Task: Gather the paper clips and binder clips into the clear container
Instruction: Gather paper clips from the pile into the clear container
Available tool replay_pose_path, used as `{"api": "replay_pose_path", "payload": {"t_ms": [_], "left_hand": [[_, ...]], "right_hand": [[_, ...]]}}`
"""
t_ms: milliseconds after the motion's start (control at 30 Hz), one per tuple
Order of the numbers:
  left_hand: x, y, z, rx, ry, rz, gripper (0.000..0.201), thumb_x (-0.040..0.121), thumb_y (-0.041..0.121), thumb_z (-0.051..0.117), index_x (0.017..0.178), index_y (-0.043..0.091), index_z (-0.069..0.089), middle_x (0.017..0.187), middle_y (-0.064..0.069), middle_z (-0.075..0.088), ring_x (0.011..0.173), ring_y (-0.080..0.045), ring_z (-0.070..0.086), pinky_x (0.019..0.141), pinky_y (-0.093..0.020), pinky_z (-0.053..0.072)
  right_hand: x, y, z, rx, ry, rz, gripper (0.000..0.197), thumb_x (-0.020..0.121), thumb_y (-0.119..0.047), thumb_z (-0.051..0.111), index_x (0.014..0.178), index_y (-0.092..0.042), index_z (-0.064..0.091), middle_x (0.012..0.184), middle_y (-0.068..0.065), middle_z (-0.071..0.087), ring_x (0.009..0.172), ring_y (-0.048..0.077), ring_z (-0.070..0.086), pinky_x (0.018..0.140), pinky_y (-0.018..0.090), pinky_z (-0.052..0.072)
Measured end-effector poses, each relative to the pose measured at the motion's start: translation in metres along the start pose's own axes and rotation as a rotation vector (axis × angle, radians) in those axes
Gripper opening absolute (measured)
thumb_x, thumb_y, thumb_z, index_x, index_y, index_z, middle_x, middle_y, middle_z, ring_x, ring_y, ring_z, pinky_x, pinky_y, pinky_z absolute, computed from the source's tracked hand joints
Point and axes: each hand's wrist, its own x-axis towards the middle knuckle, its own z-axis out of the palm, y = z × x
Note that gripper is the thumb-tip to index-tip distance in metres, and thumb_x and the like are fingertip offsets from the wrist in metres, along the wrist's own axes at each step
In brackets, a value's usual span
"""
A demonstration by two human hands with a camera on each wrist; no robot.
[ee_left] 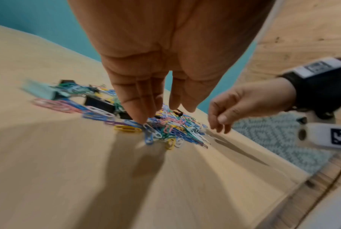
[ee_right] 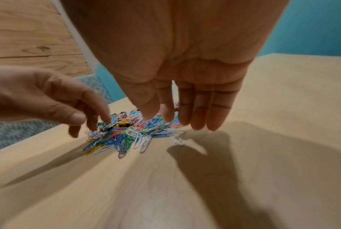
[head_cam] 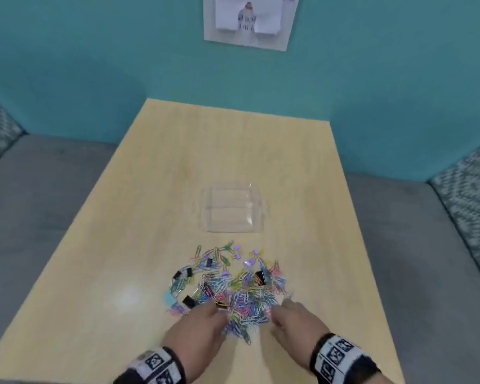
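A heap of coloured paper clips point(head_cam: 241, 297) lies on the near half of the light wooden table point(head_cam: 128, 223), mixed with black binder clips point(head_cam: 188, 301) and small purple binder clips point(head_cam: 236, 248). The clear container point(head_cam: 232, 209) stands empty just beyond the heap. My left hand point(head_cam: 212, 310) reaches into the heap's near left edge, its straight fingers point(ee_left: 140, 114) touching the clips. My right hand point(head_cam: 281, 306) hovers at the near right edge with its fingers point(ee_right: 197, 117) extended just above the clips. Neither hand holds anything.
Grey seat cushions point(head_cam: 39, 195) flank the table on both sides, with patterned pillows point(head_cam: 471, 200) at the outer edges. A teal wall point(head_cam: 122, 65) rises behind the table's far edge. A small turquoise piece point(head_cam: 169, 297) lies at the heap's left side.
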Motion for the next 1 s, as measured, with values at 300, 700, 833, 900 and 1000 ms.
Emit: {"api": "replay_pose_path", "payload": {"t_ms": [300, 700, 833, 900, 1000], "left_hand": [[0.038, 0.007, 0.031, 0.223, 0.023, 0.022, 0.021, 0.074, 0.019, 0.062, 0.092, 0.018, 0.052, 0.102, -0.006, 0.049, 0.092, -0.028, 0.047, 0.058, -0.041, 0.053], [0.056, 0.006, 0.03, 0.201, 0.072, -0.028, 0.083, 0.065, 0.031, 0.077, 0.136, 0.011, 0.04, 0.139, -0.017, 0.044, 0.121, -0.035, 0.044, 0.085, -0.044, 0.053], [0.064, -0.003, 0.031, 0.205, 0.045, -0.014, 0.068, 0.068, 0.025, 0.07, 0.129, 0.011, 0.046, 0.13, -0.014, 0.049, 0.116, -0.034, 0.043, 0.087, -0.044, 0.05], [0.064, -0.006, 0.031, 0.212, 0.046, 0.003, 0.058, 0.07, 0.021, 0.066, 0.124, 0.012, 0.049, 0.119, -0.009, 0.052, 0.109, -0.033, 0.044, 0.085, -0.042, 0.049], [0.063, -0.009, 0.031, 0.232, 0.062, 0.028, 0.045, 0.07, 0.015, 0.064, 0.114, 0.013, 0.055, 0.105, -0.005, 0.053, 0.098, -0.029, 0.045, 0.079, -0.039, 0.05]], "right_hand": [[0.044, -0.03, 0.012, 0.071, 0.177, -0.123, 0.012, 0.09, -0.021, 0.045, 0.098, -0.016, 0.052, 0.106, 0.005, 0.048, 0.104, 0.026, 0.043, 0.085, 0.038, 0.041], [0.038, -0.03, 0.026, 0.004, 0.288, 0.139, 0.08, 0.087, -0.046, 0.055, 0.15, -0.022, 0.013, 0.157, 0.004, 0.015, 0.142, 0.026, 0.015, 0.109, 0.042, 0.028], [0.043, -0.036, 0.031, -0.073, 0.302, 0.019, 0.075, 0.078, -0.032, 0.065, 0.144, -0.027, 0.029, 0.15, 0.011, 0.033, 0.132, 0.033, 0.035, 0.094, 0.047, 0.046], [0.046, -0.037, 0.031, -0.129, 0.311, -0.031, 0.076, 0.071, -0.029, 0.071, 0.139, -0.025, 0.038, 0.142, 0.012, 0.043, 0.121, 0.034, 0.045, 0.084, 0.045, 0.051], [0.049, -0.038, 0.029, -0.186, 0.32, -0.089, 0.075, 0.061, -0.025, 0.076, 0.131, -0.019, 0.048, 0.129, 0.009, 0.053, 0.105, 0.032, 0.054, 0.077, 0.041, 0.052]]}}
